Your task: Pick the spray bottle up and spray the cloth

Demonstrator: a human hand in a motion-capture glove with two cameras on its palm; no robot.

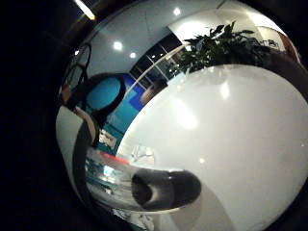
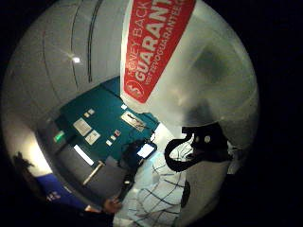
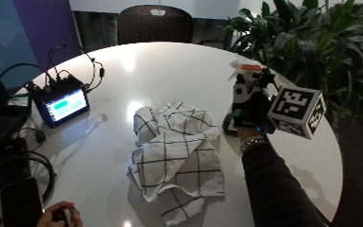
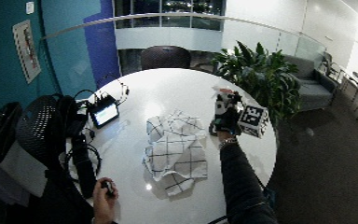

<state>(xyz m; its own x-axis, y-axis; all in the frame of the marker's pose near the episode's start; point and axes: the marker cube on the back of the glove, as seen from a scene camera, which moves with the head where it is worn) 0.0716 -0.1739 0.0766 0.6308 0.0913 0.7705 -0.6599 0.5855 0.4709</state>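
Fingers of the gloved right hand (image 3: 249, 108) curl round the spray bottle (image 3: 243, 71) and hold it up above the round white table (image 3: 169, 66), near the table's edge on the side of the leafy green plant (image 3: 307, 42); the bottle stands upright, with its pale spray head sticking out above the black glove; from the thumb side palm view the bottle (image 2: 189, 66) is very close to the palm, and it looks see-through and smooth, with a red label (image 2: 154, 42) that has big white letters on it; from the little finger side palm view a shiny clear curved part of the bottle (image 1: 115, 185) shows beside one dark fingertip (image 1: 166, 188); the cloth (image 3: 177, 156) lies on the table just beside the hand; it is white with thin dark lines that make squares, and it is soft and bunched up in folds, with one flat corner hanging toward the near edge; the table top is smooth and glossy, and lights shine on it; a small black box with a bright screen (image 3: 62, 104) sits on the far side of the cloth, with thin black wires (image 3: 74, 61) looping from it; a dark round-backed chair (image 3: 155, 23) stands at the far side of the table; the bare left hand (image 3: 59, 217) rests at the near edge, curled on something small and dark.
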